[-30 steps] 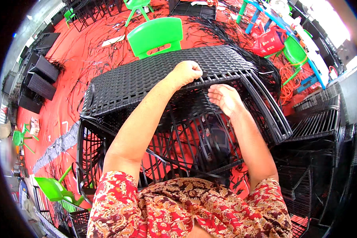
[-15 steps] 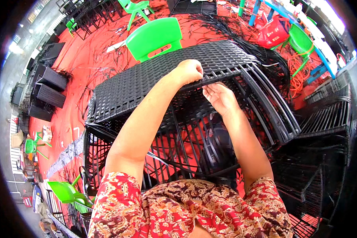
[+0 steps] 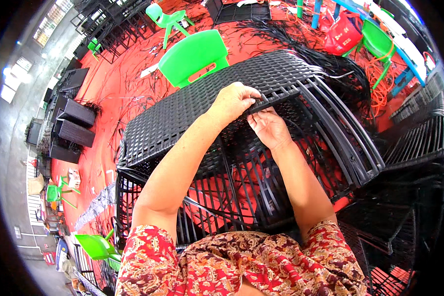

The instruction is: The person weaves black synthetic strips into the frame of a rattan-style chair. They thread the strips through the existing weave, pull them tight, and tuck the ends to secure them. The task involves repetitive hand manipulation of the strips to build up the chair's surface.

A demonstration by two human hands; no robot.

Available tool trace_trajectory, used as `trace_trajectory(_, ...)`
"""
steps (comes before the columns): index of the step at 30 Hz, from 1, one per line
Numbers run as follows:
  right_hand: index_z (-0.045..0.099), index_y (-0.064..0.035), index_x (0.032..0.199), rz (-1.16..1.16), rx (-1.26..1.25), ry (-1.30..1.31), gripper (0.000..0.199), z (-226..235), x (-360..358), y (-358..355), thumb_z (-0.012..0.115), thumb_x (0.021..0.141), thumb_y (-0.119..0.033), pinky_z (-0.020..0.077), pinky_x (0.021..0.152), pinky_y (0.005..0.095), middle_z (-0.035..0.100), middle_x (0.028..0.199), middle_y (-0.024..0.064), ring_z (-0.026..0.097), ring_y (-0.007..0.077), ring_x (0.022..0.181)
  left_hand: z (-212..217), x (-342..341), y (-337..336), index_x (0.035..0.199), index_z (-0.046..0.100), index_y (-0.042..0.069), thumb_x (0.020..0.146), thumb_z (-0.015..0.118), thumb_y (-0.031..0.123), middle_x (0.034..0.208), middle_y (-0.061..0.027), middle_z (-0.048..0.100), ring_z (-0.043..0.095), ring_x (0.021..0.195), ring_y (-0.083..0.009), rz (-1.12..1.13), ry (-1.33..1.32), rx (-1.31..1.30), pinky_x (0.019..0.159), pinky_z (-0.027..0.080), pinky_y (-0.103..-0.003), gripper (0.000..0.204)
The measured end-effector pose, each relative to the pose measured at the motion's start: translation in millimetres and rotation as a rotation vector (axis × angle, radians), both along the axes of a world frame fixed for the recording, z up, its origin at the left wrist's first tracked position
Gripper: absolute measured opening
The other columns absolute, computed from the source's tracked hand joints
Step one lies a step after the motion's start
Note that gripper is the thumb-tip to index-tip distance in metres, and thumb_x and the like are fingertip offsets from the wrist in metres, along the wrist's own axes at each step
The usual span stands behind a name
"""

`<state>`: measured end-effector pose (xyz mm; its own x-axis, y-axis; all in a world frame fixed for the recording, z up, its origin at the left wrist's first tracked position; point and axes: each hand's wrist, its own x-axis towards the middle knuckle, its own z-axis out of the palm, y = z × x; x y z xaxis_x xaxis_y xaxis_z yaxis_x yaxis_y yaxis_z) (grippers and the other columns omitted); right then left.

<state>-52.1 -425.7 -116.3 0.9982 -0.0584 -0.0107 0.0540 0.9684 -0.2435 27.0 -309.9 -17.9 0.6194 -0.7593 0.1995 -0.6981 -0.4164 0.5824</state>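
A black wicker furniture piece (image 3: 182, 111) lies tilted in front of me, its upper panel woven from flat plastic strips and its side (image 3: 338, 135) made of parallel strips over a frame. On the front edge of the weave, my left hand (image 3: 232, 102) is closed with fingertips pinched on a black strip (image 3: 276, 95). Just under that edge is my right hand (image 3: 270, 129), palm turned up and fingers bent against the underside. What its fingertips grip is too hidden to make out. Below both forearms, the open lower part (image 3: 227, 185) shows strips with red floor between them.
Beyond the wicker piece stands a green plastic chair (image 3: 195, 56); another green chair (image 3: 96, 246) is at lower left. Loose black strips (image 3: 301, 37) lie on the red floor covering (image 3: 103, 116). At right are a red bag (image 3: 343, 35), a blue-framed table (image 3: 404, 44) and more wicker frames (image 3: 414, 133).
The whole view has shifted slightly, so the scene sits further right and lower. Both hands stay at the woven edge; the right hand's fingers are more bent and lie slightly further under it.
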Motion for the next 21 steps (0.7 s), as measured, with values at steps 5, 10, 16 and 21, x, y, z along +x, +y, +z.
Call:
trace_trajectory(5, 0.059, -0.0077, 0.094, -0.017, -0.088, -0.011, 0.025, 3.7, -3.5, -6.1, 0.054, 0.073, 0.005, 0.0446, 0.083, 0.0302, 0.061, 0.097, 0.0039, 0.056, 0.0172, 0.092, 3.5, 0.2, -6.7, 0.08, 0.062, 0.005, 0.073, 0.061, 0.008, 0.072, -0.0056, 0.055, 0.055, 0.075, -0.0191, -0.055, 0.091, -0.044, 0.069, 0.044, -0.029, 0.008)
trace_trajectory(10, 0.06, -0.0081, 0.09, -0.034, -0.114, 0.038, 0.024, 16.0, -10.7, -11.5, 0.053, 0.072, 0.006, 0.0444, 0.084, 0.0329, 0.06, 0.096, 0.0059, 0.056, 0.0196, 0.093, -7.3, 8.4, -12.2, 0.076, 0.058, 0.003, 0.075, 0.059, 0.007, 0.071, -0.002, 0.054, 0.052, 0.066, -0.0132, -0.058, -0.083, -0.074, 0.062, 0.043, -0.027, 0.004)
trace_trajectory(16, 0.057, -0.0078, 0.091, -0.142, -0.115, 0.049, 0.022, 2.9, -12.1, -29.7, 0.051, 0.072, 0.003, 0.0453, 0.077, 0.0322, 0.061, 0.09, 0.004, 0.057, 0.0185, 0.086, 23.2, -1.1, -43.1, 0.085, 0.055, 0.007, 0.082, 0.056, 0.011, 0.079, -0.0012, 0.059, 0.049, 0.047, -0.0058, -0.058, 0.511, -0.283, 0.043, 0.037, -0.018, 0.005)
trace_trajectory(21, 0.058, -0.0093, 0.09, -0.089, -0.106, 0.097, 0.017, 7.2, -15.8, -29.3, 0.054, 0.076, -0.001, 0.0456, 0.075, 0.034, 0.061, 0.089, 0.0048, 0.058, 0.0196, 0.086, 19.2, 1.3, -36.1, 0.104, 0.053, 0.008, 0.084, 0.056, 0.012, 0.085, -0.0049, 0.062, 0.053, 0.042, -0.0067, -0.031, 0.811, -0.188, 0.034, 0.035, -0.017, 0.021)
